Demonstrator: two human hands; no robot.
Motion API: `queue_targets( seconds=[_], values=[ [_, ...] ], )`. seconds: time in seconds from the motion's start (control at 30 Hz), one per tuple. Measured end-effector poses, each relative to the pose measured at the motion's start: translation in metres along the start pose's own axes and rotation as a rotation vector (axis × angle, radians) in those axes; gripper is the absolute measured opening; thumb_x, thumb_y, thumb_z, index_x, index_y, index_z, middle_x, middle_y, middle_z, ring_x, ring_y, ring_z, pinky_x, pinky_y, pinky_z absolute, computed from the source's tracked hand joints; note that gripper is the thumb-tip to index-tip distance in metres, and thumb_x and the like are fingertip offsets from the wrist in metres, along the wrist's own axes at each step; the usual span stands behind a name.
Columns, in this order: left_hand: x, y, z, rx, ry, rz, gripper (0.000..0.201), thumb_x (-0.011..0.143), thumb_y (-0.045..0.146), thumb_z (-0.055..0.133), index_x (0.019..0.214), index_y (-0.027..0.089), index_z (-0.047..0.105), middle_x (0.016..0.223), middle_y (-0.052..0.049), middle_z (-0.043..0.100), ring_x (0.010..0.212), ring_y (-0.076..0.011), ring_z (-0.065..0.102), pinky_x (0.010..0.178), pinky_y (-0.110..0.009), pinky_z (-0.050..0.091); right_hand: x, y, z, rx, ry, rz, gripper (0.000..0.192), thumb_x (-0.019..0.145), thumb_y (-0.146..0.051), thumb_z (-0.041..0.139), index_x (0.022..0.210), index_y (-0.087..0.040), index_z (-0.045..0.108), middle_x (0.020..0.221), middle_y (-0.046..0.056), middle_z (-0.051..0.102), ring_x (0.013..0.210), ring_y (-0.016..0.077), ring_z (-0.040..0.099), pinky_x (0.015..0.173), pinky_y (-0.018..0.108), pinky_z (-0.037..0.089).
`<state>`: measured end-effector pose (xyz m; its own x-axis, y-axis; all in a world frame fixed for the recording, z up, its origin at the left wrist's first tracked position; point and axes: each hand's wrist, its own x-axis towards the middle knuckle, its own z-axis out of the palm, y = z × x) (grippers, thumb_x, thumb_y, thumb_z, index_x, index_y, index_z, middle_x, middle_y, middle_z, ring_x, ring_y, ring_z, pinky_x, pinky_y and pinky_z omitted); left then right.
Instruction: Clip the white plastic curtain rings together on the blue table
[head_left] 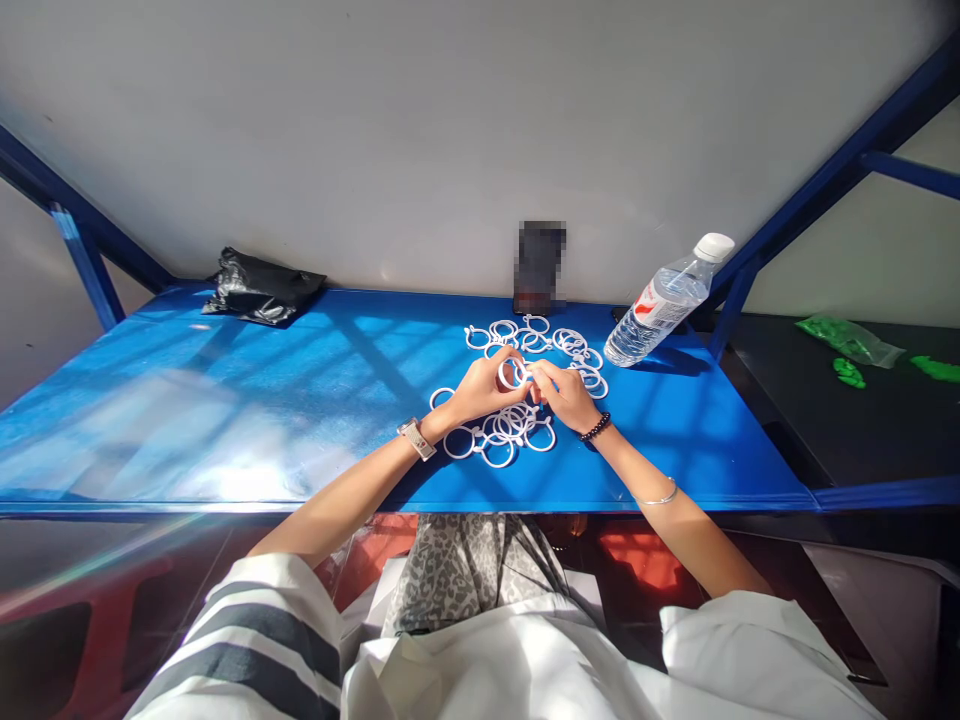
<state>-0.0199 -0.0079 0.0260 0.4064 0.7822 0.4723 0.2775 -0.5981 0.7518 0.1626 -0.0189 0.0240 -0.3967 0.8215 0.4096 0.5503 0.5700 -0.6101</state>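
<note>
My left hand (480, 388) and my right hand (564, 395) meet over the middle of the blue table (225, 400). Both pinch one white plastic ring (513, 373) between their fingertips. Under my hands lies a chain of linked white rings (501, 432). Several loose white rings (551, 342) are scattered just beyond my fingers. A watch is on my left wrist, a dark bead bracelet on my right.
A clear water bottle (664, 300) with a white cap leans at the back right. A dark blurred object (538, 266) stands against the white wall. A black plastic bag (259, 287) lies at the back left. Green bags (851, 340) rest on a black table to the right.
</note>
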Motion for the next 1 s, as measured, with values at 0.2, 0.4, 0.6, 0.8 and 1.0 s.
queue_targets(
  seconds=[0.2, 0.4, 0.6, 0.8, 1.0],
  values=[
    [0.0000, 0.0009, -0.0006, -0.026, -0.035, -0.009, 0.026, 0.078, 0.029, 0.064, 0.096, 0.015, 0.050, 0.054, 0.007, 0.052, 0.045, -0.0066, 0.046, 0.046, -0.017, 0.035, 0.0018, -0.0016, 0.0023, 0.247, -0.069, 0.086, 0.034, 0.098, -0.042, 0.036, 0.076, -0.022, 0.050, 0.056, -0.002, 0.060, 0.051, 0.0137, 0.059, 0.057, 0.027, 0.047],
    [0.0002, 0.0000, -0.0010, -0.033, -0.047, -0.039, 0.033, 0.081, 0.037, 0.063, 0.102, 0.014, 0.051, 0.055, 0.007, 0.051, 0.045, -0.0066, 0.046, 0.045, -0.016, 0.035, 0.0024, 0.0005, 0.0023, 0.407, -0.068, 0.148, 0.037, 0.094, -0.053, 0.041, 0.075, -0.022, 0.049, 0.057, -0.002, 0.059, 0.049, 0.0140, 0.056, 0.052, 0.028, 0.047],
    [0.0016, -0.0020, -0.0019, -0.030, -0.026, -0.039, 0.042, 0.083, 0.043, 0.063, 0.112, 0.014, 0.054, 0.058, 0.005, 0.053, 0.047, -0.0069, 0.047, 0.044, -0.016, 0.036, 0.0038, 0.0011, 0.0010, 0.480, -0.048, 0.203, 0.038, 0.091, -0.058, 0.046, 0.077, -0.023, 0.051, 0.057, -0.001, 0.060, 0.048, 0.0144, 0.054, 0.050, 0.029, 0.045],
    [0.0022, -0.0014, -0.0042, -0.058, -0.023, -0.050, 0.042, 0.089, 0.048, 0.055, 0.111, 0.013, 0.057, 0.053, 0.005, 0.053, 0.045, -0.0066, 0.045, 0.045, -0.017, 0.034, 0.0051, 0.0001, 0.0021, 0.558, -0.052, 0.231, 0.039, 0.088, -0.060, 0.049, 0.081, -0.022, 0.052, 0.054, -0.003, 0.058, 0.046, 0.0126, 0.053, 0.050, 0.027, 0.044],
    [0.0023, -0.0009, -0.0049, -0.051, -0.007, -0.060, 0.038, 0.092, 0.047, 0.049, 0.097, 0.013, 0.062, 0.048, 0.005, 0.050, 0.043, -0.0067, 0.043, 0.046, -0.018, 0.033, 0.0058, -0.0010, 0.0057, 0.534, -0.039, 0.268, 0.039, 0.085, -0.059, 0.054, 0.086, -0.020, 0.053, 0.049, -0.005, 0.057, 0.042, 0.0102, 0.051, 0.048, 0.024, 0.041]
  ],
)
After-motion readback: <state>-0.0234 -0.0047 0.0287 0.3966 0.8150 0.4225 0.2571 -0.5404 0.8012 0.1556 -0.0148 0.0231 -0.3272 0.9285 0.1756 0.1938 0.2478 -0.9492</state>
